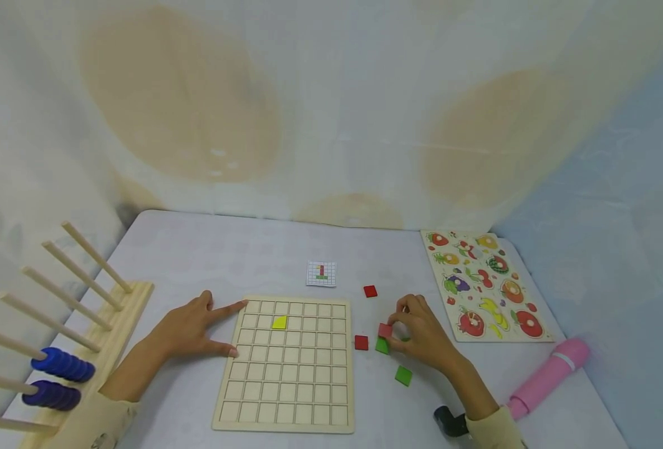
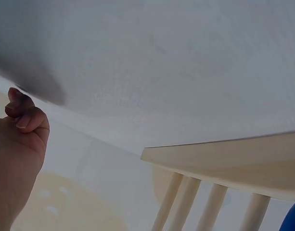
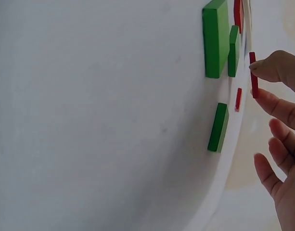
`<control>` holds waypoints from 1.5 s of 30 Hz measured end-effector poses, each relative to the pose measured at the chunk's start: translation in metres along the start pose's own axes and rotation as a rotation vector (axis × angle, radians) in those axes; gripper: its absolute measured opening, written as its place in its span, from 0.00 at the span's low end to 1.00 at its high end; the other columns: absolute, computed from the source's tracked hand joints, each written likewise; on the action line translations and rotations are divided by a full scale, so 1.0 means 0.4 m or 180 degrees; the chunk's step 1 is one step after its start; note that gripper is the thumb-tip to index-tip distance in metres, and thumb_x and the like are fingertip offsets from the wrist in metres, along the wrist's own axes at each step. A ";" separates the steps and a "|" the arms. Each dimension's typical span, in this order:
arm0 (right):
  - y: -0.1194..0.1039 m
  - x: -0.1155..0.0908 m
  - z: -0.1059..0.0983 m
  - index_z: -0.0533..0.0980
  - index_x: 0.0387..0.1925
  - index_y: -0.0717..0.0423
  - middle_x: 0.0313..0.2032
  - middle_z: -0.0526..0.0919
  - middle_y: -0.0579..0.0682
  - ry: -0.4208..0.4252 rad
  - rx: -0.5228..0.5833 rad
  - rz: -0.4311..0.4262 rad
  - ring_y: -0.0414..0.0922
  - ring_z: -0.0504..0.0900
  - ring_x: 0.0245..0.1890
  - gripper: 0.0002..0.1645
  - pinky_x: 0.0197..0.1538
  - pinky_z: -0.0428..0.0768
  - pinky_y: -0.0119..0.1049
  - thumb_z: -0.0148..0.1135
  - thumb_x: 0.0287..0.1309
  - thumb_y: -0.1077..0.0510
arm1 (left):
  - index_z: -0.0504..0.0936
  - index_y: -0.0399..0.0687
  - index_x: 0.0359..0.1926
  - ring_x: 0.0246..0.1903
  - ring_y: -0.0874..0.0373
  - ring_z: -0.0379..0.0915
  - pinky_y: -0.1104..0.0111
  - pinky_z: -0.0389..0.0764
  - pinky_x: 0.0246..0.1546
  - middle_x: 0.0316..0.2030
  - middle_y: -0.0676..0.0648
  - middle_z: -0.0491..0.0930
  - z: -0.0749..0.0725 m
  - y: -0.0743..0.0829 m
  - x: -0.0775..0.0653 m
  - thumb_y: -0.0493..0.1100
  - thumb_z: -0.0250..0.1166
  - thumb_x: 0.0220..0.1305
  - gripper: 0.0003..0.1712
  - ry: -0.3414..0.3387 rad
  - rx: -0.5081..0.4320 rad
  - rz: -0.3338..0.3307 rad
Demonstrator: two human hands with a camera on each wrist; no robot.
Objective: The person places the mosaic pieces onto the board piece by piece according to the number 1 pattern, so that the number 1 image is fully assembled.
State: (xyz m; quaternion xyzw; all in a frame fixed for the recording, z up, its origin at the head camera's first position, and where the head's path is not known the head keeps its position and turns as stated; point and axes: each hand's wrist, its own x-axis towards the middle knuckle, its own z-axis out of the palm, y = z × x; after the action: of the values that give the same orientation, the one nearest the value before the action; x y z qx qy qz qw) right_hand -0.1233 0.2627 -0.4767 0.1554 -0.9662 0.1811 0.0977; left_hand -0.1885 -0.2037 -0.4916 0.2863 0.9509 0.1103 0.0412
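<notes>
My right hand (image 1: pixel 423 333) pinches a square red tile (image 3: pixel 254 77) between thumb and forefinger, raised off the table in the right wrist view. Under it lies a green tile (image 1: pixel 382 345); another green tile (image 1: pixel 403 375) is nearer me, and a third is partly hidden by the hand. Two more red tiles lie flat, one red tile (image 1: pixel 361 343) beside the board and one red tile (image 1: pixel 370 291) farther back. At the left edge of the wooden grid board (image 1: pixel 283 428), my left hand (image 1: pixel 188 327) rests with forefinger and thumb stretched out. One yellow piece (image 1: pixel 279 322) with a curved side sits in an upper cell.
Behind the board lies a small pattern card (image 1: pixel 321 274). A wooden peg rack (image 1: pixel 131 312) with blue rings (image 1: pixel 67 365) stands at left. On the right are a fruit puzzle board (image 1: pixel 485 287) and a pink cylinder (image 1: pixel 550 377) with a black end piece (image 1: pixel 450 422).
</notes>
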 end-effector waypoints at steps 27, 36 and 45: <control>-0.123 0.108 0.026 0.84 0.28 0.51 0.39 0.69 0.45 -0.0063 0.0075 -0.0474 0.44 0.65 0.45 0.13 0.49 0.70 0.40 0.81 0.41 0.52 | 0.66 0.73 0.72 0.25 0.60 0.55 0.69 0.61 0.21 0.35 0.50 0.60 -0.003 0.003 -0.002 0.85 0.60 0.40 0.56 0.0005 -0.0015 0.0021; -0.160 0.134 0.040 0.84 0.30 0.51 0.40 0.68 0.45 -0.0206 0.0169 -0.0574 0.44 0.65 0.46 0.12 0.50 0.70 0.40 0.79 0.42 0.53 | 0.66 0.73 0.72 0.26 0.60 0.55 0.69 0.61 0.21 0.34 0.50 0.60 -0.006 0.004 -0.004 0.85 0.60 0.40 0.57 -0.0021 -0.0029 -0.0002; -0.191 0.148 0.070 0.84 0.29 0.50 0.39 0.69 0.44 -0.0174 0.0188 -0.0760 0.42 0.64 0.44 0.09 0.47 0.70 0.37 0.76 0.43 0.54 | 0.65 0.75 0.72 0.25 0.60 0.55 0.69 0.61 0.21 0.34 0.50 0.60 0.001 0.000 -0.001 0.87 0.58 0.39 0.57 0.0002 0.0013 0.0002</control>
State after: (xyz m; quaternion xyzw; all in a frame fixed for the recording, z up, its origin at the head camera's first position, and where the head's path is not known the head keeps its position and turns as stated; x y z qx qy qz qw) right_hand -0.1564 0.1685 -0.4636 0.2771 -0.9373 0.1923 0.0876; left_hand -0.1880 -0.2038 -0.4919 0.2866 0.9510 0.1084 0.0403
